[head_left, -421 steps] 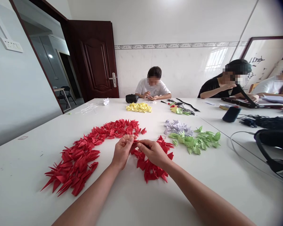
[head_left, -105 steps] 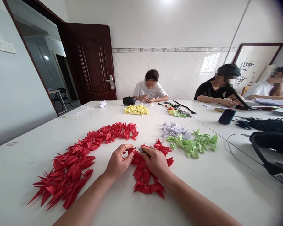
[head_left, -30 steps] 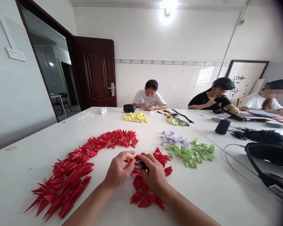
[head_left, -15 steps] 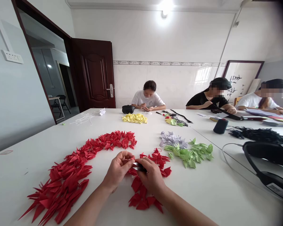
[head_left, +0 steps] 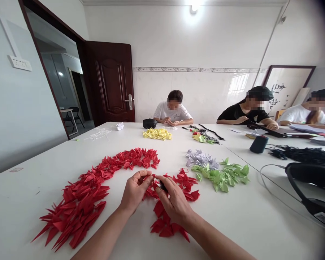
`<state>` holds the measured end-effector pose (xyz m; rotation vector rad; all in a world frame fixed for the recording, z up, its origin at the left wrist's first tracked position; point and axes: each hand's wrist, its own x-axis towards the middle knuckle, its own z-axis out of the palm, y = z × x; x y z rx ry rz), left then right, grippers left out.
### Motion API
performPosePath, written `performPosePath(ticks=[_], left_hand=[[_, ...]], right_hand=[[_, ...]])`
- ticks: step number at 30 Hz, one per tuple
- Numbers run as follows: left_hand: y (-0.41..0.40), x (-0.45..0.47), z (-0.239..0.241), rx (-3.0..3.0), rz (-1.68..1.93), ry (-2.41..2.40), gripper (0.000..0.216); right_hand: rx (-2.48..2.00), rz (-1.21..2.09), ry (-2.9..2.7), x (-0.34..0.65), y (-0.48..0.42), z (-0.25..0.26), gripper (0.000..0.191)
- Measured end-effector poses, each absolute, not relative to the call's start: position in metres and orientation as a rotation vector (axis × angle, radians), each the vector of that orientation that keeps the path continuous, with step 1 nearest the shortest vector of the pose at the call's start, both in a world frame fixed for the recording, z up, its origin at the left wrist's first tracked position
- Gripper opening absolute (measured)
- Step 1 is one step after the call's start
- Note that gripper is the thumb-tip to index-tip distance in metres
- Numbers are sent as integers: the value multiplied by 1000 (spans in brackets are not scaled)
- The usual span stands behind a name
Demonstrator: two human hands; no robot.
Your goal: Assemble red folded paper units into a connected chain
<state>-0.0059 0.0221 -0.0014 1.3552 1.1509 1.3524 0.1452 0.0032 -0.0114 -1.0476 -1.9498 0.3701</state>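
Well to the left of the fingers, a long curved band of pointed folded red paper pieces [head_left: 83, 191] is lying on the white worktop [head_left: 24, 202], arching round ahead of the left hand [head_left: 135, 191]. Farther ahead and left of the fingers, one loose tangle of white cord [head_left: 99, 134] and one small white folded paper piece [head_left: 120, 126] are resting near the far edge.

The left hand's fingers [head_left: 144, 174] are closing together on a small red folded paper piece [head_left: 153, 182]. Just beside it, the right hand [head_left: 174, 204] has its fingers [head_left: 159, 179] clamped on a small dark object [head_left: 162, 186], too small to identify. Both hands are hovering over a smaller heap of red folded paper pieces [head_left: 162, 225].

Straight ahead of the fingers, a black case [head_left: 149, 123] is sitting with its contents out of sight, beside one pile of yellow folded paper pieces [head_left: 157, 134]. To the right of the fingers, one lilac pile [head_left: 202, 159] is touching one light green pile [head_left: 222, 177].

Farther right are a black phone-like object [head_left: 259, 143], a tangled black cord [head_left: 300, 155] and black headphones [head_left: 308, 180]. Three seated people are working across the worktop: one at the far end [head_left: 173, 108], one in a black shirt [head_left: 241, 115] and one in a white shirt [head_left: 303, 117].
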Motion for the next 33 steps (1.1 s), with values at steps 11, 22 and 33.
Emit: performPosePath(ticks=[11, 22, 33], left_hand=[[16, -3, 6, 1441, 1376, 1221, 33], [13, 1, 2, 1865, 1392, 1283, 23], [16, -2, -5, 2353, 1381, 1230, 29]], right_hand=[[-1135, 257, -2021, 144, 4, -14, 34], [-1248, 222, -1952, 144, 9, -17, 27], [-1292, 229, -1910, 144, 9, -17, 24]])
